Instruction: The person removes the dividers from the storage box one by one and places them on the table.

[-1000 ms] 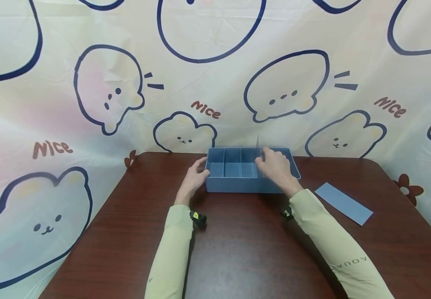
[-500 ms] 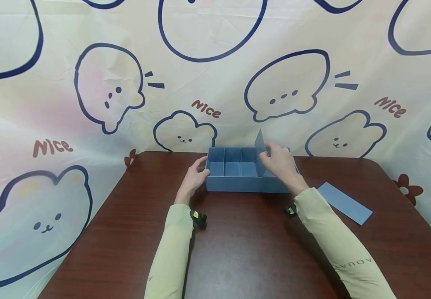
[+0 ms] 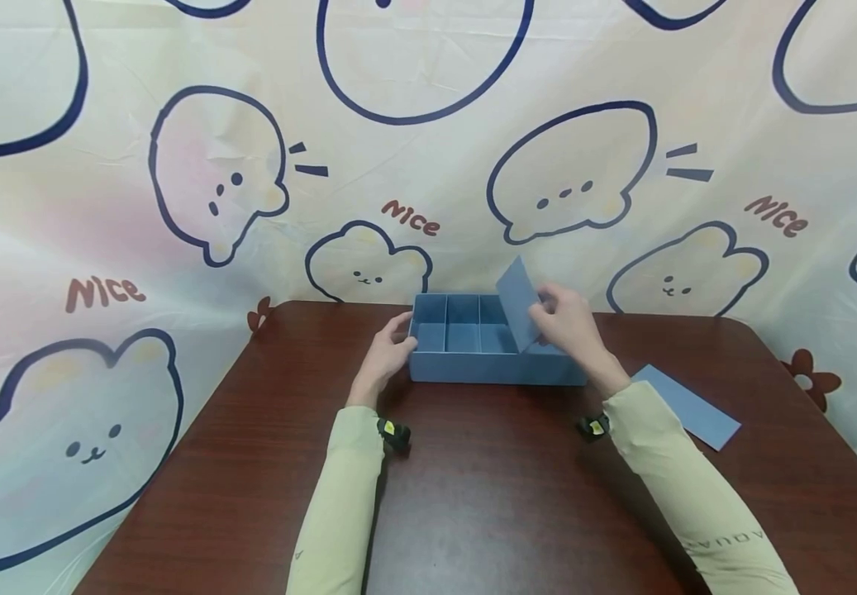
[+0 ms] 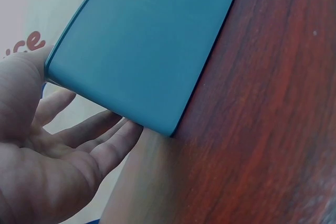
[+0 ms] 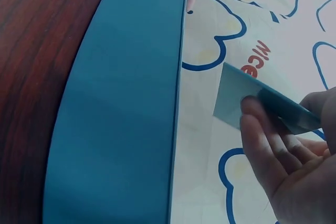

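Observation:
A blue box [image 3: 473, 368] with compartments stands near the table's far edge. The left hand [image 3: 383, 355] rests at its left end, thumb at the front left corner; in the left wrist view that hand [image 4: 58, 156] has its fingers extended against the end of the box [image 4: 142, 40]. A thin blue panel [image 3: 517, 302] is pinched by the right hand [image 3: 573, 326], tilted above the right part of the box. In the right wrist view, thumb and fingers of the right hand [image 5: 289, 166] grip the panel [image 5: 236, 95] beyond the rim of the box [image 5: 115, 108].
Another flat blue panel [image 3: 692, 406] lies on the brown table [image 3: 473, 496], right of the box and beside the right sleeve [image 3: 688, 479]. Behind the table hangs a cloth [image 3: 458, 165] with cartoon prints.
The right hand has moved right and lifted the panel, which has gone from nearly upright in the box to tilted, with more of it showing. The left hand has stayed put.

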